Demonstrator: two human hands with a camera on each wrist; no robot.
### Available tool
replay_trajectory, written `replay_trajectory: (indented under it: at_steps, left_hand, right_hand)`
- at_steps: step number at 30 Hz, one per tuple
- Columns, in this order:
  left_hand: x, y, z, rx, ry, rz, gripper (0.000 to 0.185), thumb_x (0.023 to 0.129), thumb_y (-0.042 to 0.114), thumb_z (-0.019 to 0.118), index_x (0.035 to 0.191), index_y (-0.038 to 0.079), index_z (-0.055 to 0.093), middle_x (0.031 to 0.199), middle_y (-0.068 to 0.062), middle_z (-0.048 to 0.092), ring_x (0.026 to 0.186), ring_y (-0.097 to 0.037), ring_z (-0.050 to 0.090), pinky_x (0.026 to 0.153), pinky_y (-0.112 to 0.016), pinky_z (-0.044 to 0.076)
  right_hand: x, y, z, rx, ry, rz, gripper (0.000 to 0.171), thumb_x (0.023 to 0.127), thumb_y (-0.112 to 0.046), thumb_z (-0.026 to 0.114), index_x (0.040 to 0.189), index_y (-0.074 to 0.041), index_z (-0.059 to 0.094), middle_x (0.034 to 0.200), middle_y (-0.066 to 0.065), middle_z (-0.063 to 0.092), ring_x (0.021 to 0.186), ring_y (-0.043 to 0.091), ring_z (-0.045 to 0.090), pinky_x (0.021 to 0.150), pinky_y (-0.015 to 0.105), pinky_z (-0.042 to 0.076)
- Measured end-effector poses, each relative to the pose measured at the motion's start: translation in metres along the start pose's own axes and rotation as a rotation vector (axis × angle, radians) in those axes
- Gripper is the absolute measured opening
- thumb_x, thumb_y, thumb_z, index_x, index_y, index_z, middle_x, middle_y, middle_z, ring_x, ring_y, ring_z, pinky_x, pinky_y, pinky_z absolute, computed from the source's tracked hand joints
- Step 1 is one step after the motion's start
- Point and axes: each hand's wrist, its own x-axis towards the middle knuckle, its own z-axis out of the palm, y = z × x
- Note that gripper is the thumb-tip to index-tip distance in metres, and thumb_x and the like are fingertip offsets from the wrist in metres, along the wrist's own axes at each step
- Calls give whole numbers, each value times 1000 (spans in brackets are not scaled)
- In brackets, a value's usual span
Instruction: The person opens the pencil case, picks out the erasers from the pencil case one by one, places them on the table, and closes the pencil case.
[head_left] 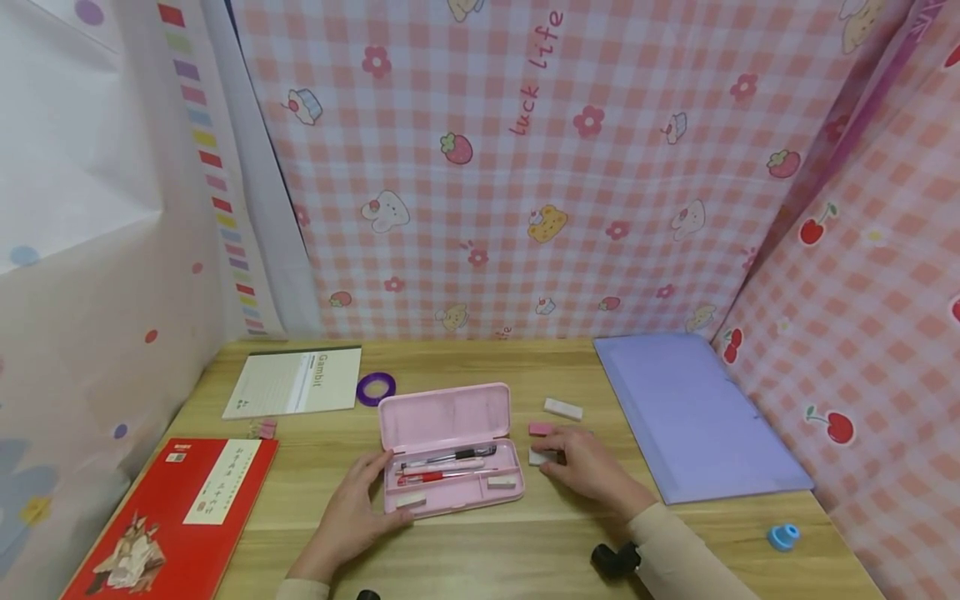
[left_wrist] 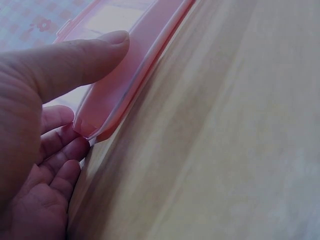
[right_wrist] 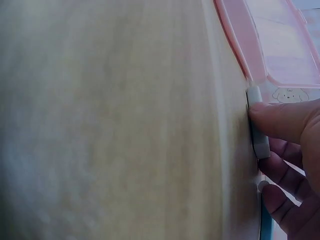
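Note:
An open pink pencil case (head_left: 446, 417) lies on the table with its lid tipped back. Inside are a black pen (head_left: 480, 452), a red pen (head_left: 420, 479), another pen between them, and two whitish erasers in the front compartments. My left hand (head_left: 354, 518) holds the case's left end, thumb (left_wrist: 95, 57) over the front rim and fingers around the corner. Just right of the case, my right hand (head_left: 592, 468) pinches a white eraser (right_wrist: 259, 142) between thumb and fingers, low at the tabletop. A pink eraser (head_left: 538, 428) and another white eraser (head_left: 562, 408) lie behind that hand.
A purple tape roll (head_left: 366, 401), a Gambit notebook (head_left: 300, 385) and pink clips (head_left: 266, 429) lie left of the case. Nearer sits a red book (head_left: 180, 529). On the right are a lilac folder (head_left: 697, 417) and a small blue object (head_left: 783, 537). Checked cloth hangs behind the table.

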Motion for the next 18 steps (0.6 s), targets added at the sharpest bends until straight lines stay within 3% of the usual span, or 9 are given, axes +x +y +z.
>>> replay_trajectory:
  at_steps: [18]
  left_hand:
    - [0,1,1,8,-2,-14,105,61,50,87,144,5,42,143,-12,42,134,-35,36,110,-55,29]
  right_hand:
    - [-1,0,2,11,-1,12,28,82,-17,77,110,-15,73,118,4,66,112,24,58,95,43,48]
